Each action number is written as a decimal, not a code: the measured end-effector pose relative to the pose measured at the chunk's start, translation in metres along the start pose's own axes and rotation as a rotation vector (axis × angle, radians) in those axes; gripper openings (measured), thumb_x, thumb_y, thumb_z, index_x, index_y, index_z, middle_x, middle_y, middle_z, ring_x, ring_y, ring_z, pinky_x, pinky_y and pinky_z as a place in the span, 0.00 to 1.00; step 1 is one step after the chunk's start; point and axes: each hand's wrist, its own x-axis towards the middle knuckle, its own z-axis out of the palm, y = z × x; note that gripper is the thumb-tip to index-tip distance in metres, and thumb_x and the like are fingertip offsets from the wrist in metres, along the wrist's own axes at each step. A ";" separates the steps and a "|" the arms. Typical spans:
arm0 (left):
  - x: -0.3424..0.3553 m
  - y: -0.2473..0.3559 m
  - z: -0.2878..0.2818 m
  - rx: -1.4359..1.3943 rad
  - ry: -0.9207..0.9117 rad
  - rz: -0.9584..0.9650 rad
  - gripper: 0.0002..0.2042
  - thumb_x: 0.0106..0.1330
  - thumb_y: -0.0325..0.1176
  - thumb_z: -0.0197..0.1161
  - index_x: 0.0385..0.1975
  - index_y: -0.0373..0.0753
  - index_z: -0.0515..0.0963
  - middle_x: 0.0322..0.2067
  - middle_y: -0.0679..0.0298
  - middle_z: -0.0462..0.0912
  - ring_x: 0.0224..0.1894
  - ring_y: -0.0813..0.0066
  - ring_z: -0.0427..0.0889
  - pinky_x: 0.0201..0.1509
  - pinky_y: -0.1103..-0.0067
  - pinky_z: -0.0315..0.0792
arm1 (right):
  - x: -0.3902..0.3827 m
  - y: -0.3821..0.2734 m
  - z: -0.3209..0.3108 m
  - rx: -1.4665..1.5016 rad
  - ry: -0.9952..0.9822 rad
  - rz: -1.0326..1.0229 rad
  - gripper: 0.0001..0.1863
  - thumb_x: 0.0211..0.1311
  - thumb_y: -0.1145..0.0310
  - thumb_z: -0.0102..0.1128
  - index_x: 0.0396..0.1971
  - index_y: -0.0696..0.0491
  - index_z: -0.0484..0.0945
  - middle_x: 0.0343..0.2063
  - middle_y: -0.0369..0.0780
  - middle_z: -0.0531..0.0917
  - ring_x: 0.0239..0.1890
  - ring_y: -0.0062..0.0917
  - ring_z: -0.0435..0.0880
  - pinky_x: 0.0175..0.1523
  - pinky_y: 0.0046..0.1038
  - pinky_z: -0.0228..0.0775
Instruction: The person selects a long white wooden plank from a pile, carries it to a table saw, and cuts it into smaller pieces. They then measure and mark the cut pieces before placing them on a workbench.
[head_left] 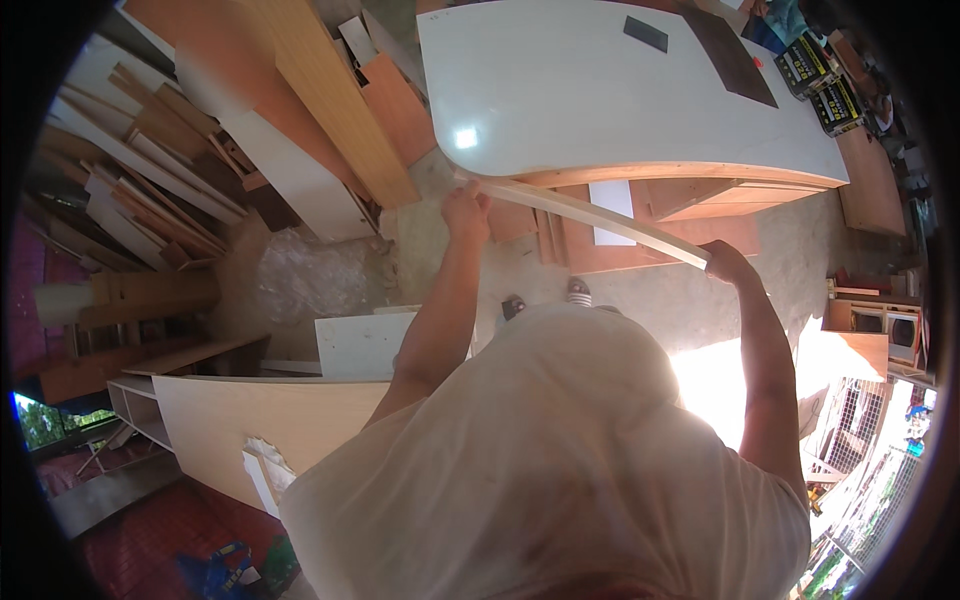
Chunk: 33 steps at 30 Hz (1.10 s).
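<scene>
A long, pale wooden strip [595,215] slants across in front of me, its left end farther away than its right. My left hand [466,207] is closed round its left end, close to the rounded corner of a white-topped table [600,90]. At the other end my right hand [730,262] grips the strip, with the fingers wrapped over it. The strip runs along the table's near wooden edge; whether it touches that edge I cannot tell. Below the tabletop, reddish-brown boards and a white sheet [612,212] show behind the strip.
Stacked boards and offcuts [150,190] fill the left side, with a long wooden plank [335,100] beside them. Clear plastic wrap [310,275] lies on the floor. A light wooden panel [270,425] stands at my left. Yellow-and-black boxes [822,85] sit at the far right.
</scene>
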 end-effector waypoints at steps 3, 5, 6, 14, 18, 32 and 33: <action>0.002 -0.002 -0.003 0.042 -0.033 -0.007 0.18 0.61 0.29 0.68 0.48 0.35 0.69 0.44 0.60 0.72 0.44 0.69 0.74 0.47 0.72 0.75 | 0.001 0.000 0.000 -0.002 -0.004 -0.002 0.35 0.39 0.82 0.58 0.54 0.44 0.82 0.32 0.46 0.87 0.33 0.34 0.85 0.40 0.33 0.74; -0.001 -0.001 -0.002 0.040 -0.029 -0.017 0.19 0.61 0.29 0.68 0.49 0.35 0.69 0.45 0.60 0.71 0.44 0.69 0.74 0.47 0.71 0.75 | -0.001 0.000 0.001 0.007 0.000 -0.011 0.34 0.39 0.82 0.58 0.54 0.45 0.82 0.32 0.46 0.87 0.33 0.34 0.85 0.40 0.33 0.74; -0.002 -0.001 0.000 0.040 -0.027 -0.023 0.19 0.61 0.29 0.68 0.49 0.35 0.69 0.45 0.60 0.71 0.44 0.69 0.74 0.47 0.70 0.74 | -0.002 0.001 0.002 0.016 0.006 -0.020 0.34 0.38 0.82 0.58 0.53 0.45 0.82 0.32 0.47 0.87 0.34 0.34 0.85 0.41 0.33 0.74; 0.005 0.000 -0.012 0.056 -0.174 -0.017 0.31 0.60 0.27 0.64 0.63 0.37 0.59 0.42 0.60 0.70 0.42 0.66 0.74 0.49 0.68 0.75 | -0.031 -0.012 0.008 0.043 -0.030 0.008 0.31 0.41 0.80 0.54 0.51 0.46 0.84 0.32 0.46 0.87 0.33 0.35 0.86 0.42 0.33 0.75; -0.019 -0.026 -0.028 0.192 -0.161 -0.004 0.38 0.63 0.29 0.62 0.71 0.39 0.49 0.44 0.59 0.72 0.49 0.61 0.76 0.60 0.66 0.71 | -0.050 -0.004 0.028 0.037 0.046 -0.105 0.30 0.43 0.78 0.53 0.51 0.44 0.83 0.40 0.46 0.86 0.46 0.38 0.85 0.52 0.36 0.75; -0.015 -0.087 -0.013 0.073 -0.320 0.004 0.22 0.70 0.47 0.59 0.54 0.38 0.66 0.48 0.57 0.71 0.43 0.58 0.78 0.48 0.59 0.78 | -0.102 0.035 0.081 0.093 -0.090 -0.257 0.30 0.49 0.73 0.51 0.58 0.47 0.78 0.50 0.43 0.84 0.56 0.36 0.80 0.58 0.39 0.72; -0.029 -0.105 -0.006 0.085 -0.307 -0.063 0.21 0.71 0.46 0.58 0.54 0.37 0.66 0.47 0.56 0.72 0.45 0.57 0.78 0.49 0.57 0.78 | -0.101 0.056 0.088 0.103 -0.099 -0.260 0.30 0.50 0.72 0.51 0.58 0.47 0.78 0.50 0.43 0.84 0.56 0.36 0.80 0.58 0.40 0.72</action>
